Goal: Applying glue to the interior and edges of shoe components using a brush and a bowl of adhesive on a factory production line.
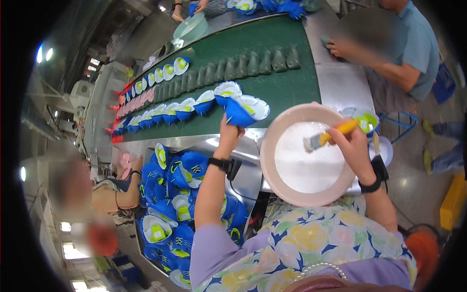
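Note:
My left hand (229, 132) is closed around a blue and white shoe upper (239, 112) with lime-green parts inside, raised at the near edge of the green belt (287, 95). In my right hand (351, 148) is a paintbrush (342, 128) with a yellow handle, its bristles pointing left over a wide pale-pink basin (269, 165). White liquid (311, 170) covers the basin's bottom; the bristles look wet with it. Another upper (366, 121) lies just beyond my right hand, partly hidden. Close to my left hand, a row of similar uppers (185, 108) runs along the belt.
Dark green shoe lasts (233, 69) line the belt's middle. Left of my arm is a heap of blue uppers (182, 233). A white bowl (386, 151) sits right of the basin. Co-workers are at the right, left and far end; a light-green basin (190, 28) is at the far end.

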A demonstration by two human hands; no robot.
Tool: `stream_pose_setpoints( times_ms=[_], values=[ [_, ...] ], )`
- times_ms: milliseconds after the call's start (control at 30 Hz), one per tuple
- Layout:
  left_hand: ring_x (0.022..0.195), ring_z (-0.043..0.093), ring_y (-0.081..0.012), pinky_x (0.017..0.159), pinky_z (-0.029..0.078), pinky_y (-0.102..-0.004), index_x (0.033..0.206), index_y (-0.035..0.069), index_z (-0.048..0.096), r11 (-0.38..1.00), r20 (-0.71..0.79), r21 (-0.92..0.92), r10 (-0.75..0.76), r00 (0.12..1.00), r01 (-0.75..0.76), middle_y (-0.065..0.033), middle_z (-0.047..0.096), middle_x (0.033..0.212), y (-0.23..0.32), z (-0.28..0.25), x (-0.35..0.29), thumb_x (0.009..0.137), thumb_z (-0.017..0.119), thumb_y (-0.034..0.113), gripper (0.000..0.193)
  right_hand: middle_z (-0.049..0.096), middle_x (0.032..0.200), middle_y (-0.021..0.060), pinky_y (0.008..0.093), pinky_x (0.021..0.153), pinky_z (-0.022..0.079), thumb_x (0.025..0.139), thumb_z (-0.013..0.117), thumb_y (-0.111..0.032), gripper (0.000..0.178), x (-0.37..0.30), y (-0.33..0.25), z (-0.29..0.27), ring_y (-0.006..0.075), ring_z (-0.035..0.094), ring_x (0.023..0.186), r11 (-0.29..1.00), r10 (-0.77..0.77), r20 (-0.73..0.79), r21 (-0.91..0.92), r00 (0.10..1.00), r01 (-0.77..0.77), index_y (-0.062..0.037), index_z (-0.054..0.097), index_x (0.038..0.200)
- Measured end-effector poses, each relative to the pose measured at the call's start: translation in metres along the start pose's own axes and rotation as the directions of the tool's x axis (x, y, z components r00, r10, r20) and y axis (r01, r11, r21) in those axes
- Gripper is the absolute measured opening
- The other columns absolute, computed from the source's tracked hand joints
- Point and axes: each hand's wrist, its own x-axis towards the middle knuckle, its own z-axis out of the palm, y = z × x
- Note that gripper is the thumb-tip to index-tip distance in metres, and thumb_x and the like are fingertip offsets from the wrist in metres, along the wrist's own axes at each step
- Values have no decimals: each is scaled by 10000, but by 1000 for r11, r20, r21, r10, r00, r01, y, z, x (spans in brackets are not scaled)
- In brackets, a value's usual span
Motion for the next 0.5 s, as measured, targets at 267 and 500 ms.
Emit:
stream_pose_setpoints(
  times_ms=[267, 500],
  values=[
    [811, 645, -239, 630, 569, -353, 1484, 167, 226, 919, -161, -216, -365, 917, 329, -129, 538, 1169, -65, 8, 113, 893, 433, -20, 653, 640, 864, 70, 208, 616, 532, 882, 653, -67, 139, -9, 27, -6, 109, 640, 703, 992, 127, 5, 16, 992, -128, 7, 575, 971],
    [1132, 536, -350, 973, 430, -416, 1269, 45, 543, 451, -80, 856, 598, 798, -252, -188, 579, 1206, -35, -116, -12, 741, 582, 23, 530, 652, 871, 77, 211, 637, 516, 896, 636, -91, 131, -12, 44, -8, 110, 630, 724, 978, 207, 123, -54, 971, -201, -8, 575, 978]
  ],
)
